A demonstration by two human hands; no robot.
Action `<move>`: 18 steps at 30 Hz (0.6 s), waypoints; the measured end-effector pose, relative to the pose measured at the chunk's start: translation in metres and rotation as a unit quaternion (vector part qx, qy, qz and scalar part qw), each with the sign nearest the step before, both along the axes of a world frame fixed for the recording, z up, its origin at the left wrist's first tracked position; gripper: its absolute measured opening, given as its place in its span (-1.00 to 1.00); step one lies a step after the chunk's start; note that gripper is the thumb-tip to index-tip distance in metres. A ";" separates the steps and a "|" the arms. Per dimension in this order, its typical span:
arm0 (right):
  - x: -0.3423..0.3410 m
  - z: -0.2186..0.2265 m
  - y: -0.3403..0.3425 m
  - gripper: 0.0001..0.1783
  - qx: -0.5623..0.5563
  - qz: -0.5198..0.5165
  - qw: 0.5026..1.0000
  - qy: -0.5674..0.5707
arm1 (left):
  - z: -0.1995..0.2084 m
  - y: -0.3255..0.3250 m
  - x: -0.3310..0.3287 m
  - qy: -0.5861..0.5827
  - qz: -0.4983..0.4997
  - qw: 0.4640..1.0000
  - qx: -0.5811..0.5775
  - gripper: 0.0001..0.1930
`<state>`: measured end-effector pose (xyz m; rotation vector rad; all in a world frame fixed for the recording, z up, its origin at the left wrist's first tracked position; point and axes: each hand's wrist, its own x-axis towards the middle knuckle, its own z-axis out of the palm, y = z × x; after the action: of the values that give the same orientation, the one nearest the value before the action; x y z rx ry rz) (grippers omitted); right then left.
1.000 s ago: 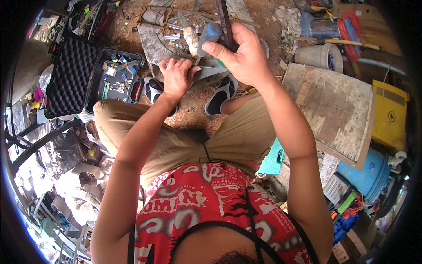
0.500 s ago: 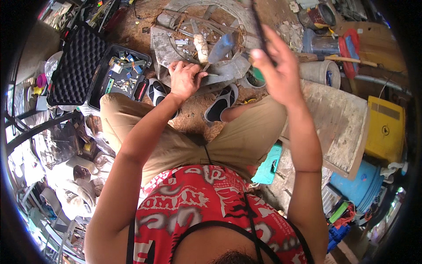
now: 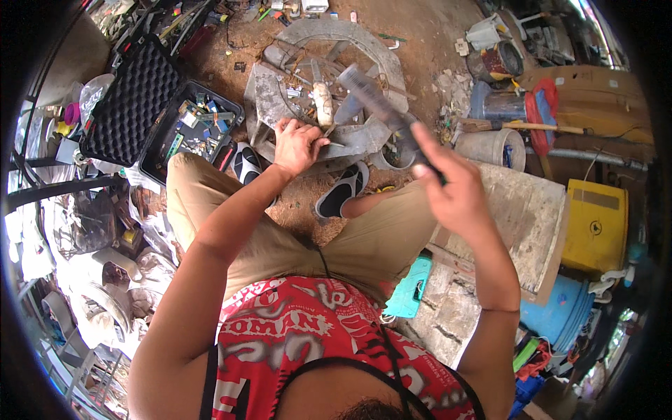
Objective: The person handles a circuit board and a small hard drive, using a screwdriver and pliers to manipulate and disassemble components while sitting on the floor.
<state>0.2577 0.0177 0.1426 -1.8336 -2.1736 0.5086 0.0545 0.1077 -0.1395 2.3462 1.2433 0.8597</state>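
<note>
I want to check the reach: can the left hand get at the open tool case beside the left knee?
Probably yes. The left hand rests on the grey metal frame, and the tool case lies open just left of it, with nothing between them.

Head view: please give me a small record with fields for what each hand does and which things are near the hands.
left hand: rests on the round grey metal frame, pinching a thin nail-like piece against it
right hand: raised, closed on the handle of a hammer with a grey head
left grip: shut, on what exactly is too small to tell
right grip: shut on the hammer
near left hand: open black plastic tool case
near right hand: worn grey slab
ground: brown dirt
</note>
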 end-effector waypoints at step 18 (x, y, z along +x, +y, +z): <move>-0.004 0.040 0.012 -0.47 0.225 -0.062 0.963 0.133 | -0.004 -0.001 -0.008 0.016 -0.001 0.999 0.030 -0.76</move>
<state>0.2532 0.0292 0.1821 -1.5401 -1.7985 0.1959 0.0466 0.1067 -0.1431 2.4178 1.2446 0.8740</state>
